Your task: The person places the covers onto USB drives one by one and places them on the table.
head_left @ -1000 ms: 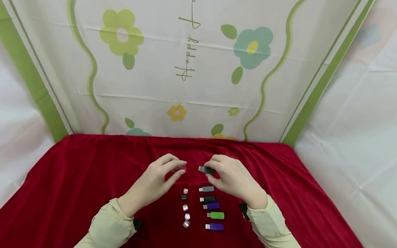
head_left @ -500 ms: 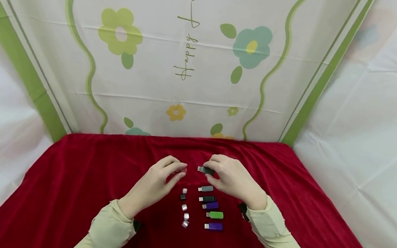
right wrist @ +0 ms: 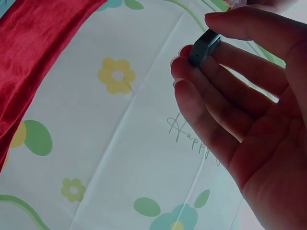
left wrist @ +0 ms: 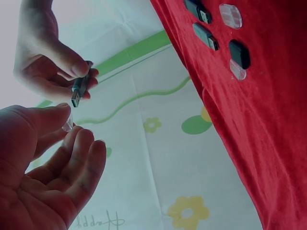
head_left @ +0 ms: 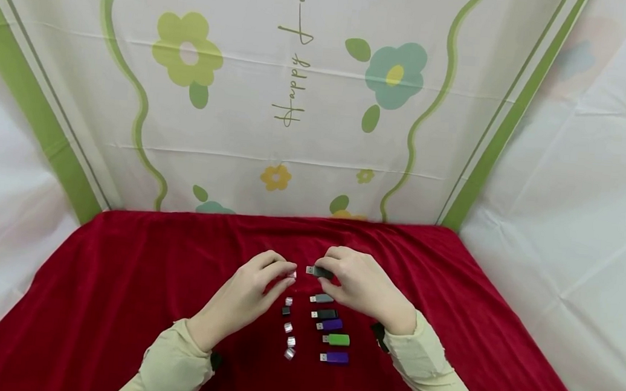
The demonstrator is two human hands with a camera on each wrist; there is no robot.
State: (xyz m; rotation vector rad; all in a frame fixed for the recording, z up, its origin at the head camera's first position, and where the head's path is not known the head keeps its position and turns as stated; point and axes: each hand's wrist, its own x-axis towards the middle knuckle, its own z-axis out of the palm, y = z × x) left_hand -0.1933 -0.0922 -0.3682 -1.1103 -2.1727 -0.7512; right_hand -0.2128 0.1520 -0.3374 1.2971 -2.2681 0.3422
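My left hand (head_left: 249, 288) pinches a small clear cap (left wrist: 68, 124) between thumb and fingers, its open side toward the other hand. In my right hand (head_left: 364, 284) a dark USB stick (head_left: 320, 272) is held by thumb and fingertips, its bare metal plug pointing left at the cap. A narrow gap separates plug and cap. The right wrist view shows the rear end of the USB stick (right wrist: 204, 48) against the fingers. Below the hands, a grey-blue USB stick (head_left: 322, 298) and a black USB stick (head_left: 325, 314) lie on the cloth.
Purple (head_left: 330, 324), green (head_left: 337, 339) and another purple USB stick (head_left: 334, 357) continue the right column on the red cloth (head_left: 177, 271). Left of them runs a column of clear caps (head_left: 288, 327) with one black cap (head_left: 285, 310). A flower-printed curtain (head_left: 233, 93) rises behind the table.
The right hand has shifted slightly left and down with the USB stick, and the left hand slightly down with the cap. The gap between plug and cap has narrowed.
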